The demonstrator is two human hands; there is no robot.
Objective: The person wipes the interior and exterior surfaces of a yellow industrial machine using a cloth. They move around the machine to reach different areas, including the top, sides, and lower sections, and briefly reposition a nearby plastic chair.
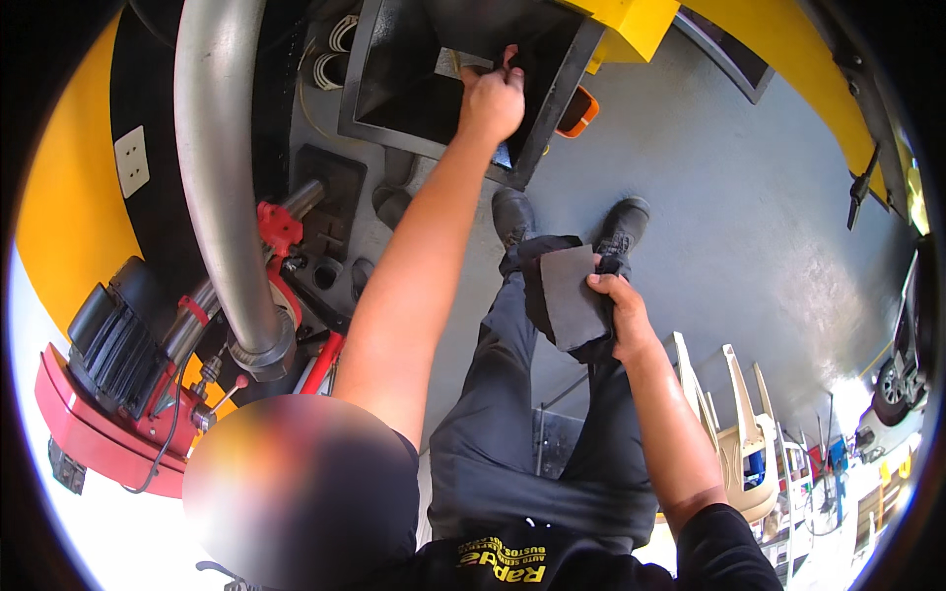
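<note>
My left hand (493,103) reaches down into a dark metal box (370,123) with sloping inner walls. Its fingers are bent together beside a small red and black piece (510,57); what they grip is too small to make out. Just left of the fingertips lies a pale flat rectangle (448,63) inside the box. In front of my legs, my right hand (626,315) is closed on a flat grey sheet (574,295), thumb on its edge. Dark cloth-like material (535,295) shows behind and around the sheet, bunched against my palm.
A red drill press (128,414) with a black motor stands at the left, next to a thick grey pipe (217,167). An orange container (581,110) sits beside the box. Yellow framework (631,30) rises ahead; a beige plastic chair (744,443) is at the right.
</note>
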